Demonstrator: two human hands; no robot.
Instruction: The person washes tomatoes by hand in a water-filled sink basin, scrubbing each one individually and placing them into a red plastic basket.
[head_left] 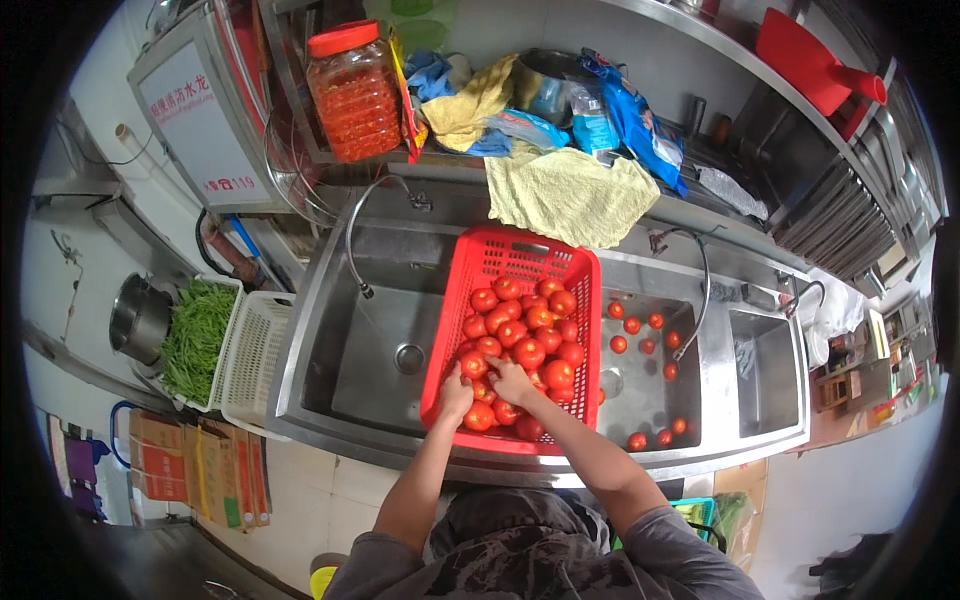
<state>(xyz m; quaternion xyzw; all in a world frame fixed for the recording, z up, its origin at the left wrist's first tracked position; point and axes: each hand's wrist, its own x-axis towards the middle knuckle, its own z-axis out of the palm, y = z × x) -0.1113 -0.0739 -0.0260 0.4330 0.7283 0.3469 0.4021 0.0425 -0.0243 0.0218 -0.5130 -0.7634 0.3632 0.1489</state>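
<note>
A red plastic basket (590,300) full of ripe tomatoes (529,351) sits across the divider between two sink basins. Both of my hands reach into its near left part. My left hand (456,394) is closed around the left side of one tomato (473,362). From the other side, my right hand (511,382) has its fingers closed against the same tomato; its fingertips are partly hidden among the fruit. More tomatoes (618,344) lie scattered in the basin to the right of the basket.
A thin stream runs from the left tap (366,290) into the left basin (345,365). Another curved tap (706,290) overhangs the right basin. A yellow cloth (572,195) drapes behind the basket. White baskets (255,350), one with green vegetables (200,335), stand at left.
</note>
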